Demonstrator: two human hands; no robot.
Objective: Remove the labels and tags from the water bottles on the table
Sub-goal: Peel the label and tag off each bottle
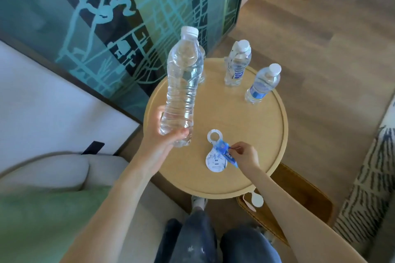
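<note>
My left hand [165, 136] grips the base of a clear water bottle [183, 83] with a white cap and no label, held up over the left side of the round wooden table [267, 156]. My right hand [243, 153] pinches a blue label strip [227, 152] just above a white neck tag [214, 156] with a ring hole that lies flat on the table. Two bottles with blue labels stand at the back: one [237, 64] with a white tag on its neck, the other [263, 84] to its right. Another bottle [202, 66] is mostly hidden behind the held one.
A beige and green sofa cushion [53, 188] lies at the left. A white tag [256, 198] sits on a woven brown tray [299, 194] below the table's near edge. A teal patterned glass panel [128, 17] stands behind. My knees [213, 241] are under the table.
</note>
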